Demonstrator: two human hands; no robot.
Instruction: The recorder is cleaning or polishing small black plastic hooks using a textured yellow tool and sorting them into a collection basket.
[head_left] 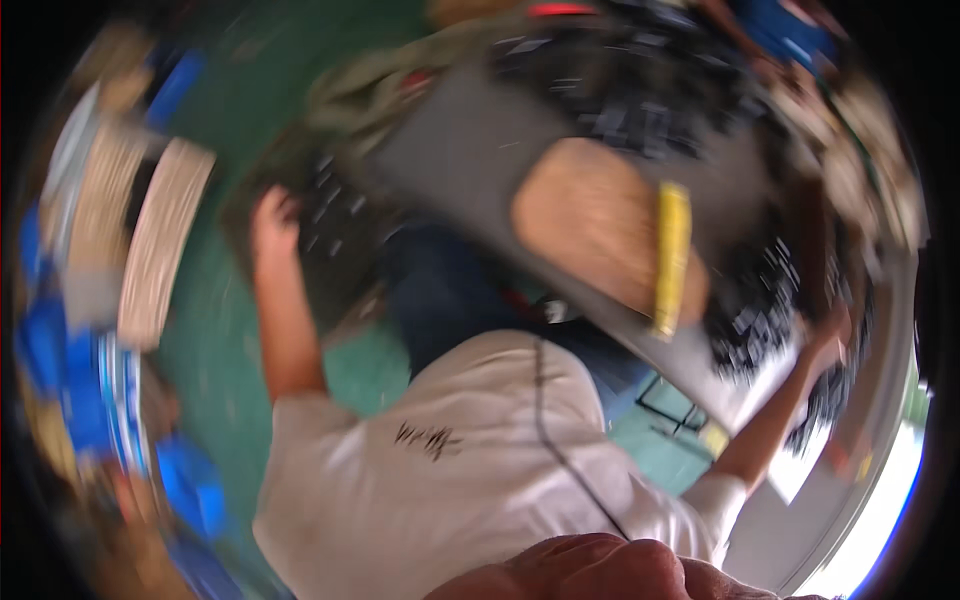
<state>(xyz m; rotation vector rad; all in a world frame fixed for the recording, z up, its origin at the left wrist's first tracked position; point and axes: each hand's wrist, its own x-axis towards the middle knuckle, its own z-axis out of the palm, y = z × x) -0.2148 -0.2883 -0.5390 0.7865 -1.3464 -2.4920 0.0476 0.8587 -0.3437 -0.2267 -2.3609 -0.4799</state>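
My left hand (275, 222) reaches out at the left, at the edge of a dark container or bag (325, 215) with small black shiny pieces (340, 190) in it. Motion smears its fingers, so their grip does not show. Out at the right, my right hand (828, 335) is beside a heap of black glossy pieces (755, 315) on the grey table (455, 130). Those fingers are blurred too, and I cannot make out anything held. Between the hands lies a tan oval board or pad (585, 220), with a yellow strip-like object (672, 255) across its right end.
A bigger pile of black pieces (650, 90) covers the table's far side. Another person's arm and blue clothing (790, 35) show at the far right. Cardboard stacks (165, 245) and blue bags or bins (190, 485) line the left, on a green floor (230, 110).
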